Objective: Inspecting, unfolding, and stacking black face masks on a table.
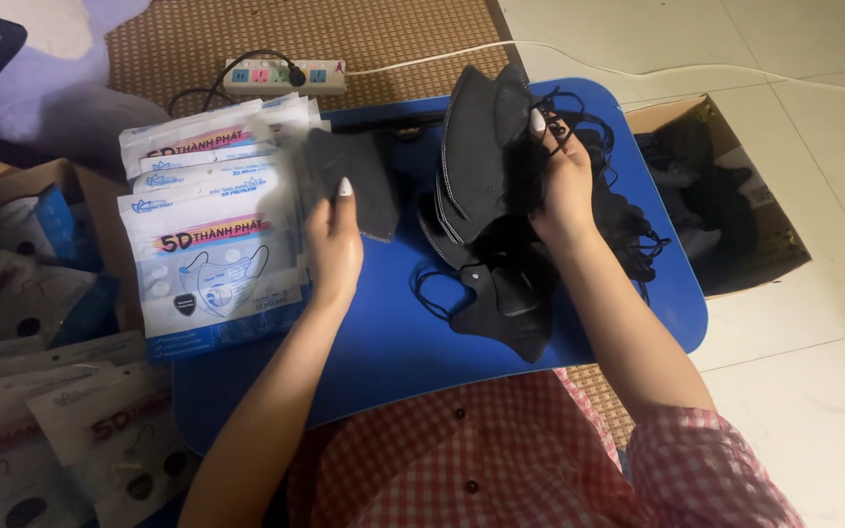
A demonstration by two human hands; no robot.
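Observation:
My left hand [333, 244] pinches a single dark folded face mask [359, 186] above the blue lap table [383, 342], right next to a stack of printed white and blue mask packets [212, 249]. My right hand [561, 181] grips an upright bunch of black face masks [481, 147] by their edges, with ear loops dangling around the fingers. Under that hand lies a loose heap of black masks [501, 293] on the table's right half.
A cardboard box [735, 196] with more black masks stands on the tiled floor to the right. A white power strip [281, 76] with a black plug lies on the woven mat behind the table. Filled packets [41, 411] and another box [22, 244] crowd the left.

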